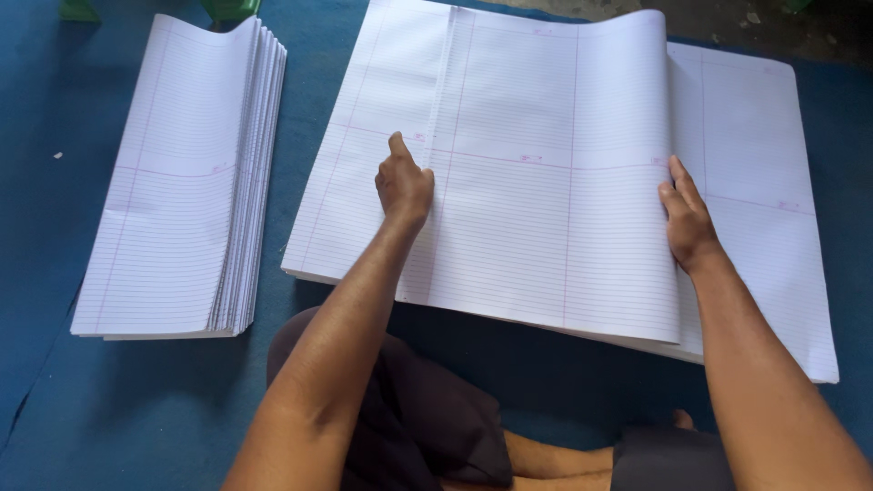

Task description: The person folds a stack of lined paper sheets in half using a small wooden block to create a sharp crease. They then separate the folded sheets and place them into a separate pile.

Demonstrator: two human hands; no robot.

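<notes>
Blue matting (136, 409) covers the floor where the person sits, knees and dark shorts (427, 427) showing at the bottom edge of the view. On it, straight ahead, lies a broad stack of large ruled sheets (755, 164), white with fine grey lines and pink margin rules. A smaller bundle of the top sheets (536, 209) has been folded over on this stack, so that its curved fold rises along the far side and its free edge lies toward the person.

The left hand (404, 185) rests on the left part of that folded bundle, the fingers curled in and the thumb or a finger pointing away, pressing down near a seam where the sheet edges show (whether it pinches any paper cannot be told). The right hand (688, 218) lies at the right edge of the bundle, fingers stretched flat along the edge and touching the paper, open rather than closed round anything. The two hands are well apart, one at each side of the bundle.

To the left, apart from the big stack, a pile of folded ruled sheets (182, 182) lies on the matting, its layered edges fanned along the right side. Something green (227, 9) shows at the far edge behind this pile.
</notes>
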